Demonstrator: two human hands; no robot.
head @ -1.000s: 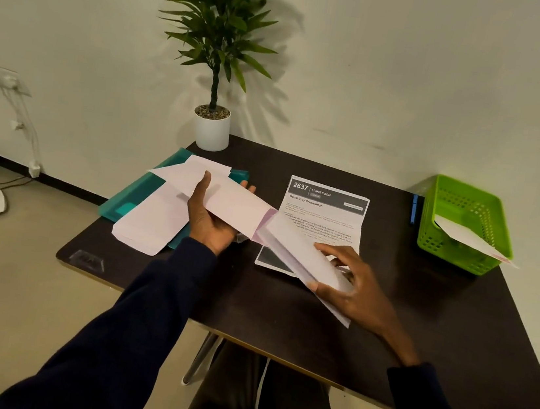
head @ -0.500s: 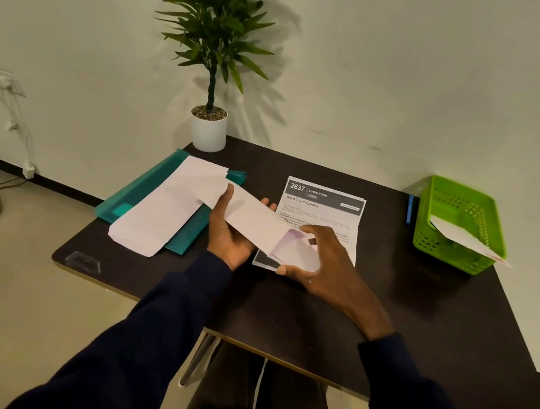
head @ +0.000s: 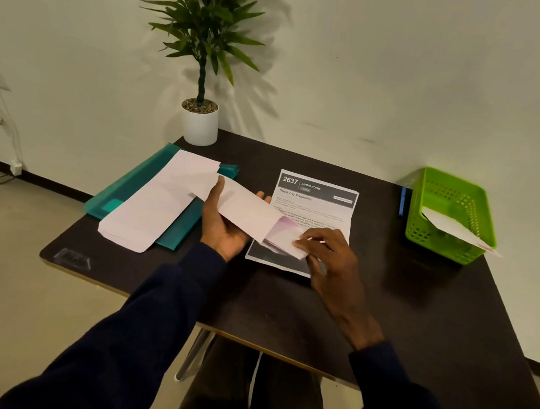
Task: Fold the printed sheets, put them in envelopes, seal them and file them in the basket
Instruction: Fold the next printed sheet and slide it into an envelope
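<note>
A: Left hand [head: 227, 229]?
B: Cupped under the envelope [head: 241, 205], above the table [head: 419, 310].
A: Right hand [head: 330, 257]?
B: Fingers pinching the folded sheet [head: 286, 239] at the envelope's open end.
A: Room?
B: Printed sheet [head: 316, 203] lies flat beneath. Basket [head: 448, 224] sits at the right edge, one envelope inside; bare tabletop between.

We are looking at a dark bench [head: 419, 313]. A white-potted plant [head: 200, 124] is standing at its far left corner, a teal folder [head: 126, 192] is lying on the left carrying white envelopes [head: 155, 206], a printed sheet [head: 317, 197] is lying mid-bench, and a green basket [head: 450, 207] is sitting far right beside a blue pen [head: 402, 201].
</note>
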